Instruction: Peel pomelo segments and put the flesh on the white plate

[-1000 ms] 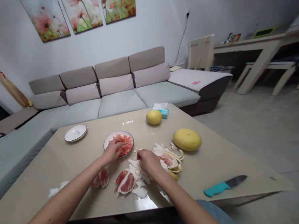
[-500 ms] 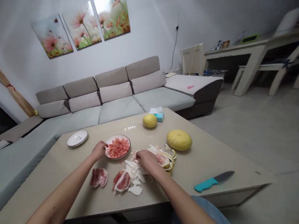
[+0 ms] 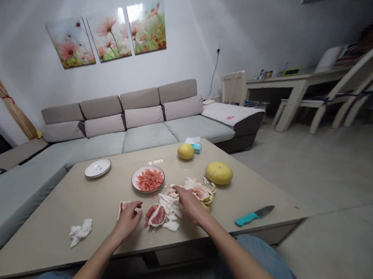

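Observation:
My left hand (image 3: 130, 217) lies over a pink pomelo segment (image 3: 123, 207) on the table, fingers curled loosely on it. To its right sits another peeled pomelo piece (image 3: 156, 216) among white pith scraps (image 3: 169, 206). My right hand (image 3: 187, 202) rests on the pile of pith and peel (image 3: 200, 191), fingers stretched forward. Behind them is a plate of pink pomelo flesh (image 3: 148, 179).
The beige table (image 3: 67, 201) also bears an empty white plate (image 3: 97, 167), a crumpled tissue (image 3: 80, 230), two whole yellow pomelos (image 3: 219, 173) (image 3: 186, 151), a tissue pack (image 3: 194, 145) and a teal-handled knife (image 3: 253, 216) near the right edge. A grey sofa (image 3: 135, 134) stands behind.
My left hand left the plate of flesh and came back to the pomelo segment near the front. The right hand stayed on the peel pile. The view pulled back.

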A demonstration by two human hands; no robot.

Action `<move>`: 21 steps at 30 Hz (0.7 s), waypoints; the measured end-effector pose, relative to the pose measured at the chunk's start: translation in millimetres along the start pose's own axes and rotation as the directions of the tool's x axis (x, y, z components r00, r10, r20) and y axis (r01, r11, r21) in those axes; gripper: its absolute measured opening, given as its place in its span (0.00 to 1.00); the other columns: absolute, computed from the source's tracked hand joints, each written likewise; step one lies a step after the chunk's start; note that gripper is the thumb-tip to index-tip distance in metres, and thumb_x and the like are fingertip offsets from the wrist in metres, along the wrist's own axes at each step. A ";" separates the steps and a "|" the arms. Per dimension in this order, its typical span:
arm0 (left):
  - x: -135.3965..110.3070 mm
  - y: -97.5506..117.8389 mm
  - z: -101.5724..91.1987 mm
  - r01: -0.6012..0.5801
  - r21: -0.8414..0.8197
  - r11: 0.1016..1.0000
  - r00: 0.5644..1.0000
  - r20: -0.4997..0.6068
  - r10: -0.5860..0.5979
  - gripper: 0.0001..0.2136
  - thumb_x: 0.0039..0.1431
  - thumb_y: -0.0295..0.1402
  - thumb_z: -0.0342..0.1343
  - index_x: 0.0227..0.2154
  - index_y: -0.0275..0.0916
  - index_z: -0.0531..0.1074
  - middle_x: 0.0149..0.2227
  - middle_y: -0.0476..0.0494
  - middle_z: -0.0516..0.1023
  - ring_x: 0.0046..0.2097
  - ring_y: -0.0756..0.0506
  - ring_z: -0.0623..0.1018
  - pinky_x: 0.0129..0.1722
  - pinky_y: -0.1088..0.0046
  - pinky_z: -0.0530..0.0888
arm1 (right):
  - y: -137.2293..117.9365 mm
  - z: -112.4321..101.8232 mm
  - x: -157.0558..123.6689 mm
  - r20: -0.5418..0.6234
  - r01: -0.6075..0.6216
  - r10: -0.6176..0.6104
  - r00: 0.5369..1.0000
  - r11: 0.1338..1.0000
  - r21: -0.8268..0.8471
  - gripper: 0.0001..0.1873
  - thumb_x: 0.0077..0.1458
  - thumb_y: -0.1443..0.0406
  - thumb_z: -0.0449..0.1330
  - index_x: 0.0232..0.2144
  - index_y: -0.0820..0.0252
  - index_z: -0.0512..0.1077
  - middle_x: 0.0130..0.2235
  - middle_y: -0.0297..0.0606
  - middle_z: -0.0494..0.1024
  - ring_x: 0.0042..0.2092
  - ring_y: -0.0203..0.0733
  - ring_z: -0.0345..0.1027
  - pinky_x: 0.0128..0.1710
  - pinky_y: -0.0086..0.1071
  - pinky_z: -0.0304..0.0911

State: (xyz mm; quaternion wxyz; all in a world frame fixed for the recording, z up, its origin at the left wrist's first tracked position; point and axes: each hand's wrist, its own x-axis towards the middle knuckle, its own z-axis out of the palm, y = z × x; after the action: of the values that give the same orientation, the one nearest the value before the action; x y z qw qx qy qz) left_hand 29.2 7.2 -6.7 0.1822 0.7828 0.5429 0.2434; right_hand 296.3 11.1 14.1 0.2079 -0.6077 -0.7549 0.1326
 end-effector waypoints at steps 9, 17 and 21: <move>-12.4 -20.1 -6.5 -0.012 -0.242 0.970 1.000 0.012 0.015 0.16 0.57 0.30 0.50 0.49 0.38 0.70 0.41 0.39 0.78 0.38 0.44 0.78 0.42 0.66 0.74 | -62.8 50.5 -7.6 0.108 0.095 -0.089 0.990 0.994 -0.056 0.57 0.33 0.57 0.72 0.63 0.65 0.54 0.56 0.56 0.69 0.56 0.61 0.62 0.55 0.46 0.57; 7.3 -27.8 -36.1 0.122 -0.362 0.924 0.990 0.115 -0.086 0.16 0.61 0.33 0.48 0.51 0.40 0.68 0.44 0.41 0.77 0.40 0.45 0.77 0.43 0.67 0.73 | -45.4 74.5 12.3 0.090 0.101 -0.097 0.991 0.994 -0.043 0.57 0.35 0.57 0.71 0.65 0.62 0.50 0.51 0.52 0.72 0.51 0.60 0.64 0.52 0.49 0.58; 10.8 -31.1 -49.7 0.235 -0.416 0.879 0.969 0.173 -0.177 0.16 0.60 0.35 0.50 0.50 0.43 0.70 0.47 0.41 0.77 0.42 0.44 0.77 0.41 0.70 0.73 | -44.0 76.3 16.0 0.111 0.090 -0.086 0.990 0.995 -0.033 0.58 0.34 0.56 0.71 0.64 0.64 0.51 0.51 0.53 0.71 0.51 0.61 0.63 0.51 0.50 0.59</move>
State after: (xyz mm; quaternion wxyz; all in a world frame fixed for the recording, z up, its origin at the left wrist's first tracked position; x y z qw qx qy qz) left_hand -20.2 29.1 18.7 0.4114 0.6746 0.5424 0.2856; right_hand 219.2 20.8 -30.6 0.1603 -0.5695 -0.7936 0.1419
